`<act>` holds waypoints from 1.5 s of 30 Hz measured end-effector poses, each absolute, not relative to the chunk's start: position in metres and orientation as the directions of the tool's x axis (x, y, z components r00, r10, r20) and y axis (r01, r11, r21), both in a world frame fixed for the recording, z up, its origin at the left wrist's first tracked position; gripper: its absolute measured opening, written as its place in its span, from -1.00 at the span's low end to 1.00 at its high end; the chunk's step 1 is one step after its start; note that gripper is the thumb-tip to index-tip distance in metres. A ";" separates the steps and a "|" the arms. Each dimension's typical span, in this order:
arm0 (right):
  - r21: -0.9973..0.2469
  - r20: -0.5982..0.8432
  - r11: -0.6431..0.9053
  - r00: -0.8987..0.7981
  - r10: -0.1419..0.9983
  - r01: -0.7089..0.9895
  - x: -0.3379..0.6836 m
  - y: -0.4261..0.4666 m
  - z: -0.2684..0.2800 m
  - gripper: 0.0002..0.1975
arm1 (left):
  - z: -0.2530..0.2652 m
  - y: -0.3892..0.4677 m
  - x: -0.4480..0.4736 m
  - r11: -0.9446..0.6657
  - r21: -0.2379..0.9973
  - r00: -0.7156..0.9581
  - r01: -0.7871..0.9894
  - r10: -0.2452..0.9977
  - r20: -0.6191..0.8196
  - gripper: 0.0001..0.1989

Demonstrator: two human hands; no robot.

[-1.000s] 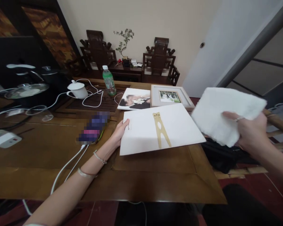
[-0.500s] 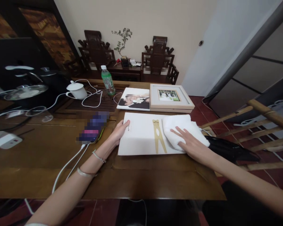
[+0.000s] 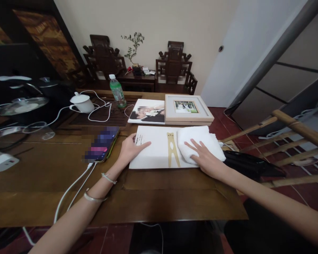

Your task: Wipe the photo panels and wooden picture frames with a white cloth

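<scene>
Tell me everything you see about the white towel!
The white towel looks soft and fluffy, like thick cloth, with rounded, uneven edges. It seems to be folded into a loose pad, but I can't count the layers. It lies over the right part of a white board, just right of a gold-coloured, two-legged piece. The person's right hand rests on top with fingers spread, covering some of it. No pattern shows.

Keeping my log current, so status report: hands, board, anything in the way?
Left hand on white board, left edge. Right hand spread on white cloth. Cloth covers board's right part; tan A-shaped piece uncovered.
</scene>
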State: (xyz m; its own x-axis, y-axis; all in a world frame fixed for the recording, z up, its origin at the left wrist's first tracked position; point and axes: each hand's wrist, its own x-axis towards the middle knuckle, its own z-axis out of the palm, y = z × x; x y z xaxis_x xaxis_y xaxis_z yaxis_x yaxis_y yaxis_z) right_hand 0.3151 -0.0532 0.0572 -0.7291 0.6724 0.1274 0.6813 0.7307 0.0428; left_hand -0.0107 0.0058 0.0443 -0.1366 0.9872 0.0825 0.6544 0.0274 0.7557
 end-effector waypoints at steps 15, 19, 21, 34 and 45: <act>0.049 0.071 0.729 -0.730 0.679 0.683 0.313 -0.051 0.059 -0.54 | 0.025 -0.006 0.000 -0.314 0.293 0.231 0.903 0.930 0.285 -0.48; 0.054 0.003 0.743 -0.745 0.668 0.667 0.310 -0.033 0.063 -0.52 | 0.016 -0.002 0.003 -0.372 0.287 0.316 0.883 0.922 0.224 -0.33; 0.058 -0.020 0.735 -0.735 0.678 0.676 0.306 -0.020 0.065 -0.50 | 0.015 0.001 0.001 -0.388 0.300 0.333 0.871 0.917 0.218 -0.33; -0.130 -0.031 0.734 -0.742 0.669 0.667 0.305 -0.103 0.078 -0.43 | 0.023 0.002 0.001 -0.415 0.359 0.355 0.836 0.908 0.222 -0.46; -0.151 -0.067 0.705 -0.719 0.692 0.693 0.310 -0.058 0.085 -0.42 | 0.023 0.003 -0.001 -0.432 0.399 0.360 0.809 0.900 0.245 -0.51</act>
